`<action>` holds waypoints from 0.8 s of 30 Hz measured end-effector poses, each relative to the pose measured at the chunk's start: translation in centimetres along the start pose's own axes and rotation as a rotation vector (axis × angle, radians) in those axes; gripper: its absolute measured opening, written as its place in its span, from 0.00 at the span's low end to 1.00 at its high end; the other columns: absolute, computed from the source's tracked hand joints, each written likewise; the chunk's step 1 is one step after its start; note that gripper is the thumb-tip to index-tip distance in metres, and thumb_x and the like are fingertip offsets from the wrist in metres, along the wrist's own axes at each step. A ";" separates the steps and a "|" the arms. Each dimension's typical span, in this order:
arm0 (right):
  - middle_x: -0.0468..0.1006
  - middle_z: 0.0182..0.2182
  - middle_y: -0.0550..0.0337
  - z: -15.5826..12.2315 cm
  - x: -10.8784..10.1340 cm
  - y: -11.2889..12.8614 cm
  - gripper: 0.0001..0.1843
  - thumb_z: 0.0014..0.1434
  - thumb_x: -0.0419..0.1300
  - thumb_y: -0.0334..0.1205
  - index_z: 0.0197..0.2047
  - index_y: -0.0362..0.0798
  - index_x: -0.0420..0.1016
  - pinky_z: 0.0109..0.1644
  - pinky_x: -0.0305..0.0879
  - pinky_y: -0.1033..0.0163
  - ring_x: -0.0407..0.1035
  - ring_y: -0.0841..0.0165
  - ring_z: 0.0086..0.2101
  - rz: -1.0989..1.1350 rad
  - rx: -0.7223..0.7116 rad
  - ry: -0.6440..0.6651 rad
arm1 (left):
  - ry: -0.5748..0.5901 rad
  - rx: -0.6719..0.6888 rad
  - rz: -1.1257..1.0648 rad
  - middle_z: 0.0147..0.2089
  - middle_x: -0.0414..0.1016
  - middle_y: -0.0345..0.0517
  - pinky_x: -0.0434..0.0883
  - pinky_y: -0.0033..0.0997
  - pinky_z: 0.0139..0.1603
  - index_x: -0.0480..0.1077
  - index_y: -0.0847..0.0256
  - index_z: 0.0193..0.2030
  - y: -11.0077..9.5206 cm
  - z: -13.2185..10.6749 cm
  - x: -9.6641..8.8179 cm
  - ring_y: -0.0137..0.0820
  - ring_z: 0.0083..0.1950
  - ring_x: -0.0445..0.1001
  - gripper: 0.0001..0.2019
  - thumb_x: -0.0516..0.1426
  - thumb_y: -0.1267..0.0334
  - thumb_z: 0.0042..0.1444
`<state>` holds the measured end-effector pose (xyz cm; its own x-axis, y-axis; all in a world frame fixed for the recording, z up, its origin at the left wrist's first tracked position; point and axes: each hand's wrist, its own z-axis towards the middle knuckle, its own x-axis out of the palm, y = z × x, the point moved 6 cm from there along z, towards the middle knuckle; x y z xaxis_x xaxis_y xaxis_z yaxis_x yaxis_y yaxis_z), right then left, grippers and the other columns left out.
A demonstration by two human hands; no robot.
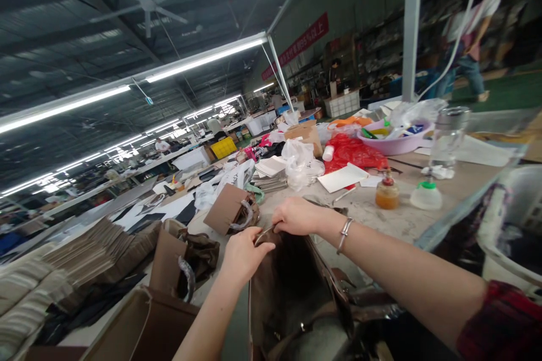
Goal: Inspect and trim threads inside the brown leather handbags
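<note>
A brown handbag (292, 282) stands with its mouth open in front of me, its dark inside showing and a small metal piece glinting low down. My left hand (243, 256) pinches the far left end of its rim between thumb and fingers. Close beside it, my right hand (298, 216) is closed on the same far edge, fingers curled down. A thin pale strip or edge (265, 234) runs between the two hands; what it is I cannot make out. Left of the bag lie more brown bags (228, 208) with plastic-wrapped handles.
On the right of the table stand a bottle of amber liquid (387, 193), a green-capped bottle (425, 196) and a clear cup (449, 138). Behind are a purple basin (398, 145) and red plastic (355, 151). Stacked panels (91, 251) lie left; a white basket (503, 254) stands right.
</note>
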<state>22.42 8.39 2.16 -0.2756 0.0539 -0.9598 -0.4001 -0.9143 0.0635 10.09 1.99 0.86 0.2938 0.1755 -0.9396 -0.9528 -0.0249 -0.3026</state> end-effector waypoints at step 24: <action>0.79 0.33 0.54 -0.2 -0.2 0.3 0.11 0.58 0.56 0.42 0.35 0.48 0.79 0.36 0.61 0.65 0.71 0.63 0.35 -0.027 0.076 -0.019 | -0.023 -0.011 0.527 0.33 0.77 0.50 0.66 0.34 0.34 0.70 0.59 0.37 -2.0 -1.4 -1.1 0.44 0.37 0.76 0.17 0.56 0.47 0.53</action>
<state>22.57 8.00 2.31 -0.2801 0.0861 -0.9561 -0.4729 -0.8791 0.0594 11.83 0.47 2.24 -0.2271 0.1583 -0.9609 -0.9699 -0.1262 0.2084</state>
